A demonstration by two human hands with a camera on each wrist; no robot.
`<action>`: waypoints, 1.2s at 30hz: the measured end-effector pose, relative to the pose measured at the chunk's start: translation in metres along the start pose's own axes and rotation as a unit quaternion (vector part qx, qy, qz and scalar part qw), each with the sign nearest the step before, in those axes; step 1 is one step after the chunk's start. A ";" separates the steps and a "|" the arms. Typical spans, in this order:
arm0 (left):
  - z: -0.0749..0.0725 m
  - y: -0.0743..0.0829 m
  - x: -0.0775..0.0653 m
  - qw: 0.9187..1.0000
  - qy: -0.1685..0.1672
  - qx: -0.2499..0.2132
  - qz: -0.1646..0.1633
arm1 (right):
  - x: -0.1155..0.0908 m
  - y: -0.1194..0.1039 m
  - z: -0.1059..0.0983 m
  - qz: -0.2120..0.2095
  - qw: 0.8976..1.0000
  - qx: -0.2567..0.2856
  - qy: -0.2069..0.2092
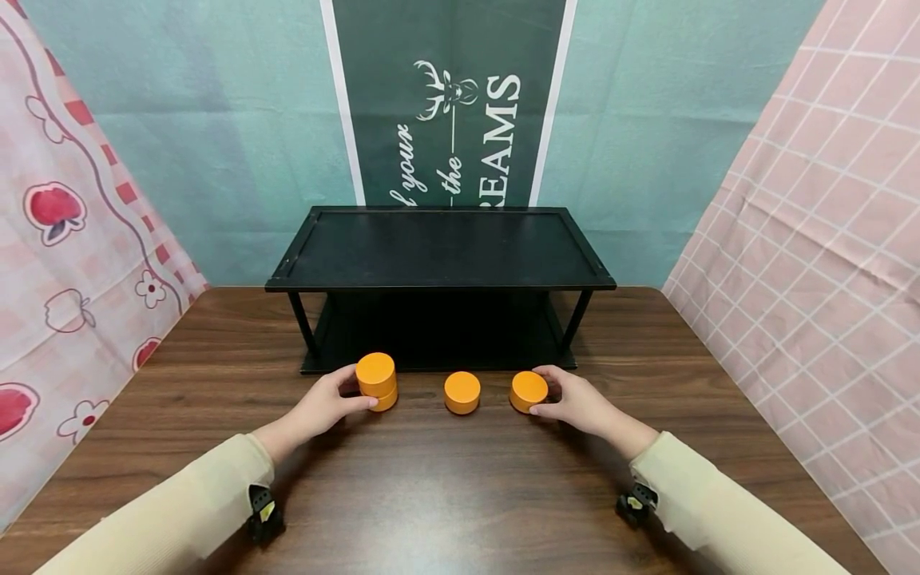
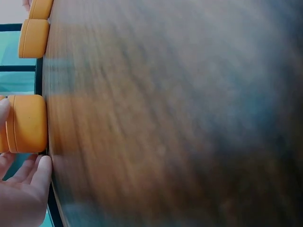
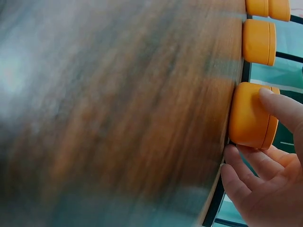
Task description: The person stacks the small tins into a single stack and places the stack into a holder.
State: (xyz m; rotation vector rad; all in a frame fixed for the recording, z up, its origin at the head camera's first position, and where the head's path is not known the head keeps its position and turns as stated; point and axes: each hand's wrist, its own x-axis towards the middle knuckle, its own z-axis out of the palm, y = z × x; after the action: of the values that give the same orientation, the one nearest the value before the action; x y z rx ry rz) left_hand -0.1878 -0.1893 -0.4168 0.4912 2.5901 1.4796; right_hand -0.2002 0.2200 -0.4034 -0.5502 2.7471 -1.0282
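Two lidded round orange jars stand stacked at the left. My left hand (image 1: 327,407) grips the upper jar (image 1: 375,372), its thumb near the joint with the lower jar (image 1: 389,399). A middle jar (image 1: 462,392) stands alone on the table between the hands. With thumb and fingers, my right hand (image 1: 577,402) holds the right jar (image 1: 528,390) around its side. In the right wrist view, the thumb of that hand (image 3: 270,175) lies across the lid seam of the jar. The left wrist view cuts off the upper jar at the edge.
Just behind the jars is a black two-level rack (image 1: 438,247) with thin posts. The brown wood-grain table (image 1: 446,495) extends in front of them. Patterned cloths (image 1: 826,239) hang at both sides, and a green cloth (image 1: 237,144) hangs at the back.
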 end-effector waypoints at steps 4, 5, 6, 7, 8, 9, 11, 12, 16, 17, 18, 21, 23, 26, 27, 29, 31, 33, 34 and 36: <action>0.000 -0.002 0.000 1.000 -0.001 -0.013 -0.001 | 0.001 0.000 0.000 0.007 1.000 -0.002 0.001; 0.000 -0.002 0.000 1.000 0.000 -0.015 -0.002 | 0.001 0.000 0.000 0.008 1.000 -0.004 0.001; 0.000 -0.002 0.000 1.000 0.001 -0.017 -0.003 | 0.001 0.000 0.000 0.010 1.000 -0.004 0.002; 0.000 -0.003 0.000 1.000 0.003 -0.019 -0.004 | 0.001 0.000 0.000 0.012 1.000 -0.005 0.003; 0.000 -0.003 0.000 1.000 0.003 -0.020 -0.004 | 0.001 -0.001 0.000 0.013 1.000 -0.005 0.004; 0.001 -0.003 0.000 1.000 0.003 -0.021 -0.004 | 0.001 -0.001 0.000 0.014 1.000 -0.006 0.004; 0.001 -0.004 0.001 1.000 0.001 -0.025 -0.005 | 0.000 -0.001 0.000 0.015 1.000 -0.007 0.004; 0.001 -0.005 0.001 1.000 0.002 -0.028 -0.006 | 0.000 0.000 0.000 0.015 1.000 -0.007 0.004; -0.001 -0.005 0.000 1.000 -0.002 -0.030 -0.003 | 0.001 0.000 0.001 0.014 1.000 -0.007 0.005; -0.001 -0.005 0.000 0.999 -0.002 -0.033 -0.005 | 0.001 0.000 0.001 0.014 1.000 -0.007 0.005; -0.001 -0.005 0.000 0.999 -0.003 -0.035 -0.007 | 0.001 0.000 0.001 0.014 1.000 -0.006 0.005; -0.002 -0.005 0.000 0.999 -0.011 -0.041 -0.013 | 0.001 0.001 0.001 0.012 1.000 -0.004 0.007; -0.003 -0.005 -0.001 0.999 -0.014 -0.047 -0.021 | 0.002 0.001 0.001 0.011 1.000 -0.002 0.008; -0.003 -0.006 -0.001 0.998 -0.016 -0.055 -0.032 | 0.002 0.002 0.000 0.007 1.000 0.004 0.007; -0.003 -0.007 -0.001 0.997 -0.015 -0.059 -0.037 | 0.002 0.002 0.000 0.006 1.000 0.006 0.007; -0.003 -0.008 -0.001 0.997 -0.016 -0.066 -0.041 | 0.002 0.003 0.001 0.005 1.000 0.011 0.008; -0.002 -0.009 -0.001 0.996 -0.016 -0.071 -0.043 | 0.002 0.003 0.001 0.004 1.000 0.012 0.010; -0.001 -0.010 0.000 0.996 -0.014 -0.077 -0.046 | 0.002 0.004 0.001 0.005 1.000 0.012 0.012; -0.001 -0.011 0.000 0.996 -0.014 -0.079 -0.046 | 0.002 0.004 0.001 0.006 1.000 0.011 0.012; 0.000 -0.012 0.000 0.996 -0.013 -0.080 -0.047 | 0.002 0.004 0.001 0.007 1.000 0.011 0.014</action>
State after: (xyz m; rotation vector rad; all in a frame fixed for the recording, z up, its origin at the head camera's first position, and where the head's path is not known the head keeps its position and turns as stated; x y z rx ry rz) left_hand -0.1905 -0.1955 -0.4271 0.3613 2.4139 1.6203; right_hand -0.2031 0.2217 -0.4067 -0.5179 2.7564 -1.0688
